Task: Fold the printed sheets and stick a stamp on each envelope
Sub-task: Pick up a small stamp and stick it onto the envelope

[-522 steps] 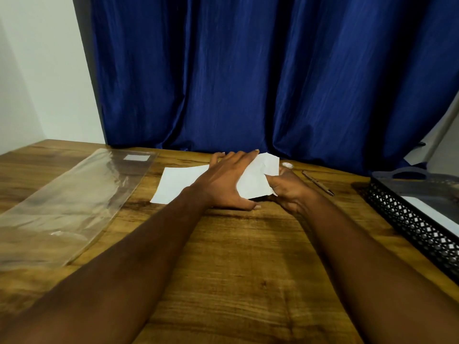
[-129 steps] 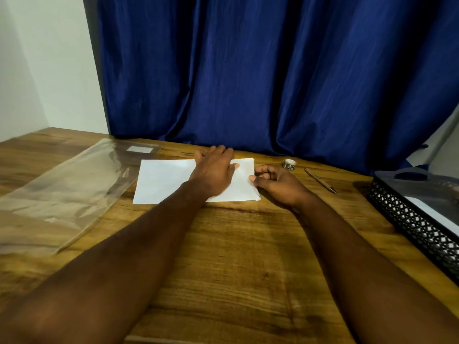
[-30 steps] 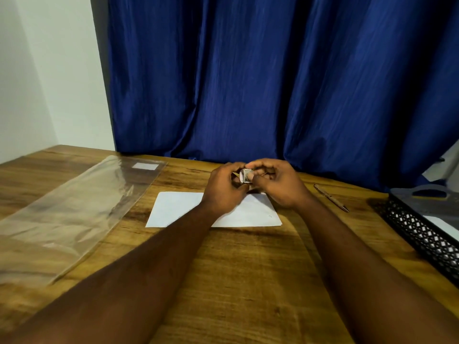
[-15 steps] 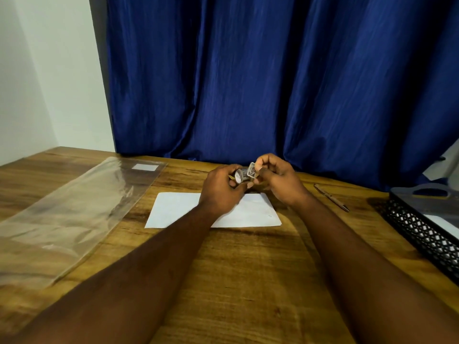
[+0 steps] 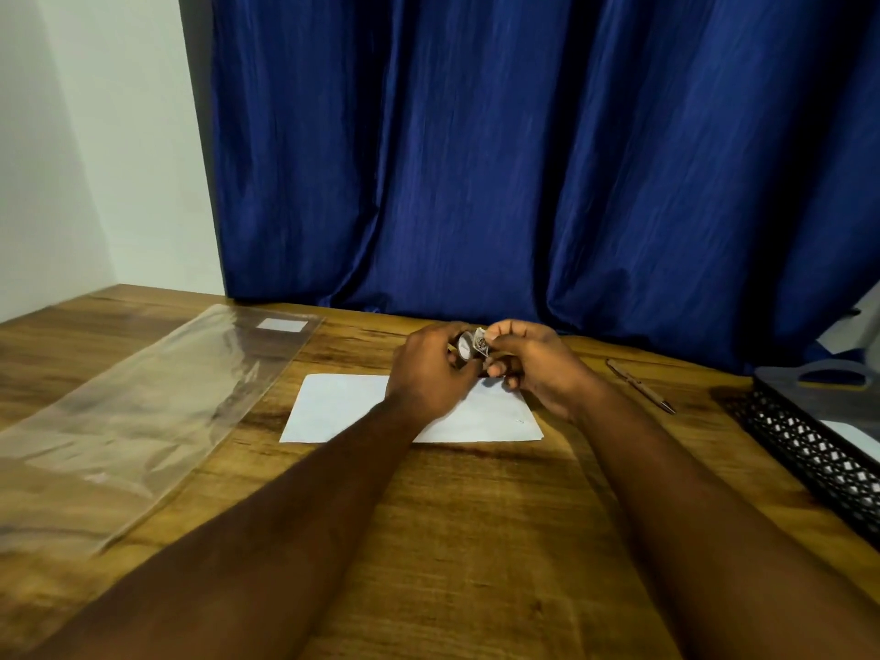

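Observation:
A white envelope [image 5: 343, 407] lies flat on the wooden table [image 5: 466, 540], partly under my hands. Just above its far edge, my left hand [image 5: 428, 373] grips a small stamp roll [image 5: 463, 346]. My right hand [image 5: 533, 364] pinches the loose printed end of the stamp strip [image 5: 481, 343] pulled off the roll. Both hands are raised a little over the envelope, fingertips close together.
A clear plastic sleeve [image 5: 133, 412] with a white label lies at the left. A pen [image 5: 640, 385] lies to the right of my hands. A black mesh tray [image 5: 819, 450] holding white paper sits at the right edge. A blue curtain [image 5: 524, 159] hangs behind the table.
The sheet was folded and pressed flat earlier. My hands then picked up the stamp roll. In the last second the right hand has drawn the strip's end slightly away from the roll.

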Demonstrator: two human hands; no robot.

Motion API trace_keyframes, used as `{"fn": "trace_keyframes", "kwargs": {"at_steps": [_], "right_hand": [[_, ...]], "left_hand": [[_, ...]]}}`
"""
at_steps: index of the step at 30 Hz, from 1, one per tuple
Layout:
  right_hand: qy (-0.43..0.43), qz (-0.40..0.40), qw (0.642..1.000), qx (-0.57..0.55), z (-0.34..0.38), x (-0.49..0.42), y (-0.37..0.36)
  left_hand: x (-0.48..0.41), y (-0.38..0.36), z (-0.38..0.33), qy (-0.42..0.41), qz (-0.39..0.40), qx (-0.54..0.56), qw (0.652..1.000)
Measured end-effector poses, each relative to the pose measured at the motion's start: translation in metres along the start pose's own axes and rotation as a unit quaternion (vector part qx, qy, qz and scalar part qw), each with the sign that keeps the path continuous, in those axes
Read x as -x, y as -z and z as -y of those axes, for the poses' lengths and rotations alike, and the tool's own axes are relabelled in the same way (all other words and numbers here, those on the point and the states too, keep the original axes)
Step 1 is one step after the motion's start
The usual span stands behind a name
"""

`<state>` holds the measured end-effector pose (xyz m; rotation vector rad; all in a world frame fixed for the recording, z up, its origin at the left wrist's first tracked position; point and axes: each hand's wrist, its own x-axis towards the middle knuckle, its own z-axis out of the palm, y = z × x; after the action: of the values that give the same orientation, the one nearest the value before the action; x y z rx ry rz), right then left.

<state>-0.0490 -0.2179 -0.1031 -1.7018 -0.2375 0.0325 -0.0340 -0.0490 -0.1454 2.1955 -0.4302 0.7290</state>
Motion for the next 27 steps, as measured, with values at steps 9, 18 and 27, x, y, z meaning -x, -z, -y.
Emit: {"fn": "trace_keyframes", "kwargs": {"at_steps": [9,18,27], "right_hand": [[0.076,-0.225,0.951,0.2,-0.016,-0.008,0.022],[0.067,-0.215,0.837,0.499,-0.041,-0.014,0.055],[0.091,-0.227,0.844,0.478,-0.044,-0.019,0.051]], "left_hand": [[0.005,-0.001,-0.005,0.001,0.147,-0.125,0.981],[0.009,0.001,-0.014,-0.023,0.198,-0.158,0.967],[0.009,-0.001,-0.016,-0.017,0.198,-0.126,0.972]]}}
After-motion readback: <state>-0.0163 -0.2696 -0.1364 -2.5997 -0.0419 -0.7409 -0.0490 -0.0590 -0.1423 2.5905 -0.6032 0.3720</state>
